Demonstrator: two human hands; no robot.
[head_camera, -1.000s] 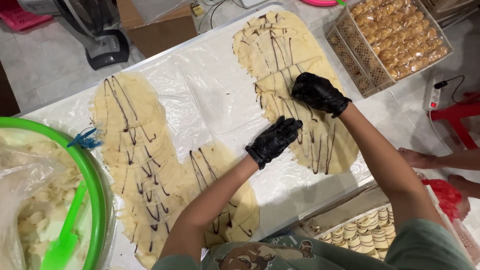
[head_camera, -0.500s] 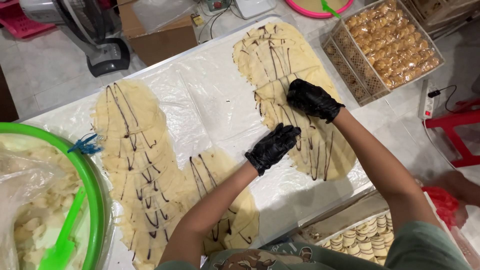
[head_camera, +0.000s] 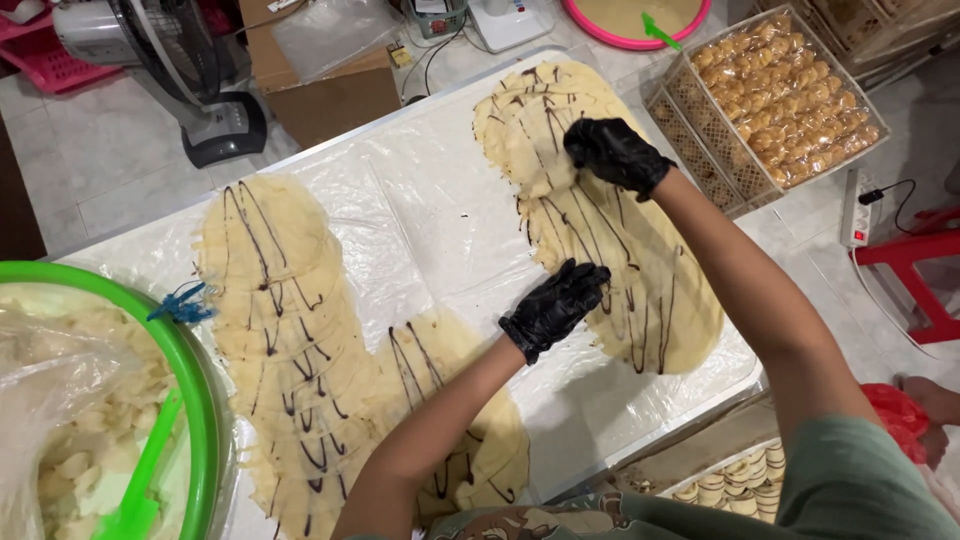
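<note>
A long flat sheet of pale yellow dough streaked with dark chocolate lines is spread on the right part of a tabletop covered in clear plastic film. The left hand, in a black glove, is laid with its fingers bent on the near left edge of this sheet; nothing is enclosed in its grip. The right hand, also black-gloved, is pressed on the far part of the same sheet, where a fold of dough appears to be pinched under curled fingers, though the grip cannot be told for certain.

A second pale dough sheet with chocolate lines is laid on the left of the film, well apart from both hands, and a smaller streaked dough piece is partly hidden by the left forearm. At the left edge, a green round basin lined with a plastic bag of dough lumps is seen, with a green plastic spatula in it. Just beyond the right hand, a wire tray of golden baked pastries is set. On the floor, a grey standing fan and a pink-rimmed basin are found.
</note>
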